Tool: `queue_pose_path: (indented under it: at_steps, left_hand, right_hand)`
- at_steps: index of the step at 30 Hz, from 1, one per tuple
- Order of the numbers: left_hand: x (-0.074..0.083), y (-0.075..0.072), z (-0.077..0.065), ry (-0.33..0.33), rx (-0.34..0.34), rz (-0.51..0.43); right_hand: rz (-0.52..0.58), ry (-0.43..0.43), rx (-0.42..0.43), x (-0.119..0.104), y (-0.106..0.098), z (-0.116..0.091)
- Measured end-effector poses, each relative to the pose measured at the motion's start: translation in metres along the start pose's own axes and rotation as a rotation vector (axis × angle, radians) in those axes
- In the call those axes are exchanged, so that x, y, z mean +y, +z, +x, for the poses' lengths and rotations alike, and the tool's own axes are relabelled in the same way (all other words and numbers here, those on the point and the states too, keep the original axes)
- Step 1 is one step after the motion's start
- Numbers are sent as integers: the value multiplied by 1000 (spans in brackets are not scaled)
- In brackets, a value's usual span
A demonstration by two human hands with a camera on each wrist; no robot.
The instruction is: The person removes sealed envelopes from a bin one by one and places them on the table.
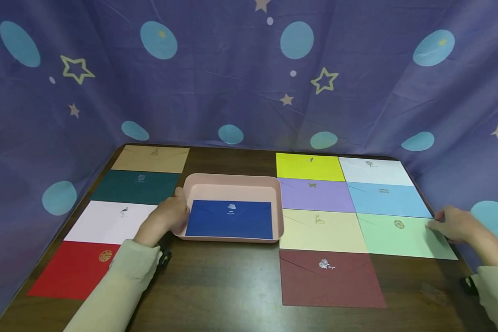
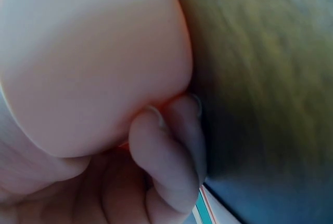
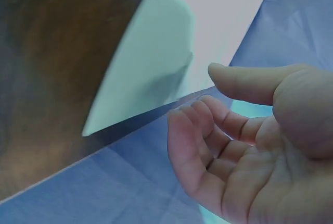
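My left hand point(image 1: 168, 216) grips the left side of a shallow pink tray point(image 1: 232, 182). In the left wrist view, fingertips point(image 2: 158, 146) curl under the tray's wall point(image 2: 119, 88), with the thumb side over its rim. A dark blue envelope point(image 1: 230, 226) with a silver hat print lies inside the tray. At the table's right edge, my right hand point(image 1: 456, 224) hovers by the outer edge of a light green envelope point(image 1: 398, 240). The right wrist view shows its thumb point(image 3: 244, 83) apart from loosely bent fingers, nothing between them, beside the green envelope's corner point(image 3: 125, 94).
Left of the tray lie tan point(image 1: 149, 161), dark green point(image 1: 134, 189), white point(image 1: 108, 223) and red point(image 1: 74, 272) envelopes. On the right lie yellow point(image 1: 307, 170), purple point(image 1: 315, 198), cream point(image 1: 321, 237), maroon point(image 1: 332, 286), white point(image 1: 375, 175) and blue point(image 1: 390, 203) ones. A patterned curtain point(image 1: 216, 83) surrounds the table.
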State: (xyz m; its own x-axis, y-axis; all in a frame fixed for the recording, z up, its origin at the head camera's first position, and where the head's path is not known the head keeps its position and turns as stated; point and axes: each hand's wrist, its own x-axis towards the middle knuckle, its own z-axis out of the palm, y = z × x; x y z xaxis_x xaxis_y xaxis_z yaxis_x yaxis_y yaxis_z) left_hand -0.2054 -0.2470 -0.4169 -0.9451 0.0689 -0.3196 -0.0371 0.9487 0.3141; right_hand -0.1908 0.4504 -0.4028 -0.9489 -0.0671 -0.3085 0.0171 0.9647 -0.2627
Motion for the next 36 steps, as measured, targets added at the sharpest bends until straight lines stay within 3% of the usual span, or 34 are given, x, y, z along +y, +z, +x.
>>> queue_pose_path:
  at_steps: [9, 22, 36]
  left_hand:
    - [-1, 1, 1, 10, 5, 2]
    - [-2, 0, 3, 15, 0, 2]
    - [-1, -2, 1, 34, 17, -3]
  right_hand:
    - [-12, -117, 85, -40, -9, 5]
    - [94, -255, 199, -138, -14, 26]
    - [173, -522, 135, -235, 3, 53]
